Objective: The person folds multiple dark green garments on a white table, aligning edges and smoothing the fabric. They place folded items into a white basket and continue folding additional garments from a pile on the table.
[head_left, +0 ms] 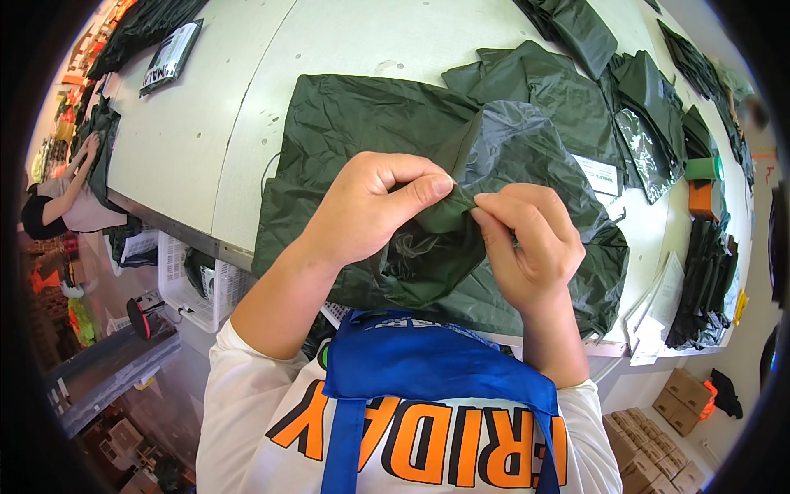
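A thin, shiny dark green fabric piece [362, 111], like rainwear, lies spread and wrinkled on the table in front of me. My left hand [370, 202] pinches a bit of its edge between thumb and index finger. Close beside it on the right, my right hand [535, 239] grips the same edge with thumb and fingertips. Between the hands a short stretch of edge is raised. Below them the fabric hangs open in a fold, its glossy inner side showing. A greyish, shinier part bulges up just behind my fingers.
More folded dark green pieces [568, 99] and a clear plastic bag [646, 152] lie at the back right. Papers [658, 309] and a green tape roll [704, 169] are on the right. A white basket [185, 288] stands beyond the table's left edge. At far left, another person [70, 193] handles dark cloth.
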Tool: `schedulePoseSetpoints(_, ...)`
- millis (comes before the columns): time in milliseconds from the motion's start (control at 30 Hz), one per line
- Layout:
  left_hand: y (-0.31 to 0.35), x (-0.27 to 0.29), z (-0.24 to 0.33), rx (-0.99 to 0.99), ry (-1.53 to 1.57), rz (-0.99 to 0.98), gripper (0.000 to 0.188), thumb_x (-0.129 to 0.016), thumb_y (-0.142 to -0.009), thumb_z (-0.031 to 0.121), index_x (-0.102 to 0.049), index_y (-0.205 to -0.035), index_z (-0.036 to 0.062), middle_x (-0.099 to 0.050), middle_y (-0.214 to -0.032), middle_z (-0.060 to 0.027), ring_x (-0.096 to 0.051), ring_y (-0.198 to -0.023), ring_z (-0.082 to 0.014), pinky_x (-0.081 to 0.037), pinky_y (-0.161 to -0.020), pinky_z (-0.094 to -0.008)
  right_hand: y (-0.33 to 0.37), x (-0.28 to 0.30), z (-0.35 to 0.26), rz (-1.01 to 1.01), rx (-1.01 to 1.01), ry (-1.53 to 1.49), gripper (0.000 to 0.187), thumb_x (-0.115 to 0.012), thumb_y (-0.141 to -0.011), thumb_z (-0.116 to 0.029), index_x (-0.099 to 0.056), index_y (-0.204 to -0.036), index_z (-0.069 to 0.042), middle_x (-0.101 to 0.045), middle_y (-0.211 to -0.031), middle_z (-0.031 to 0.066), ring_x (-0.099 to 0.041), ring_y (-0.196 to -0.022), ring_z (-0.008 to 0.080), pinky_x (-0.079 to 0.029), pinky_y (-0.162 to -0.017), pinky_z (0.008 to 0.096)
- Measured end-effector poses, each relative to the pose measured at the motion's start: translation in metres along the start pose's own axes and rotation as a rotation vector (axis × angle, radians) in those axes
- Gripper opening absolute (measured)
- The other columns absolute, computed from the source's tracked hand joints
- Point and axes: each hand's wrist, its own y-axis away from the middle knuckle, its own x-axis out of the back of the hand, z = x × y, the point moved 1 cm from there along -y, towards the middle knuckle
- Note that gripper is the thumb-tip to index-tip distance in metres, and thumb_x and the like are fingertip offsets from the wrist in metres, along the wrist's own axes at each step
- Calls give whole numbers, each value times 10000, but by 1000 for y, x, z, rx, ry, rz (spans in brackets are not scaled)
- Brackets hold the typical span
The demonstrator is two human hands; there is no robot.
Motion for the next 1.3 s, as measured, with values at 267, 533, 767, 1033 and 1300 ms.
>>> schedulePoseSetpoints(267, -1, -10, 3, -51, -46, 45, 216, -616, -910, 157, -662, -861, -48, -594, -700, 16, -473, -661, -42, -398, -589, -218, 5, 2, 5, 12, 59, -11, 173, -689, -663, 65, -622, -805, -8, -604, -736, 82, -587, -613, 236, -475, -547, 317)
schedulePoseSetpoints(533, -3, -21, 4, -105, -209, 54, 191, -607, -911, 129, -638, -832, -41, -585, -705, 16, -471, -673, -40, -390, -596, -211, 5, 9, -5, -87, 5, -130, 196, -689, -646, 55, -619, -806, -34, -522, -781, 77, -540, -691, 243, -453, -593, 327)
schedulePoseSetpoints(767, -2, -27, 3, -110, -159, 49, 198, -605, -915, 138, -631, -830, -40, -579, -699, 14, -473, -674, -40, -392, -596, -211, 14, 23, 10, -33, -168, -306, 220, -776, -673, -35, -662, -862, -38, -607, -874, 71, -576, -730, 207, -465, -625, 299)
schedulePoseSetpoints(1033, 0, -35, 7, -112, -211, 71, 189, -612, -912, 141, -647, -855, -36, -598, -695, -4, -496, -671, -48, -409, -595, -224, 18, 10, 7, 47, -12, 62, 217, -745, -627, 8, -621, -795, -50, -566, -802, 77, -554, -685, 245, -430, -595, 344)
schedulePoseSetpoints(1300, 0, -39, 5, -132, -281, 22, 198, -608, -914, 150, -661, -862, -34, -628, -728, -17, -518, -682, -53, -426, -609, -231, 23, 14, -3, -137, -258, -226, 183, -709, -691, 21, -594, -825, -29, -560, -814, 96, -557, -724, 267, -459, -650, 332)
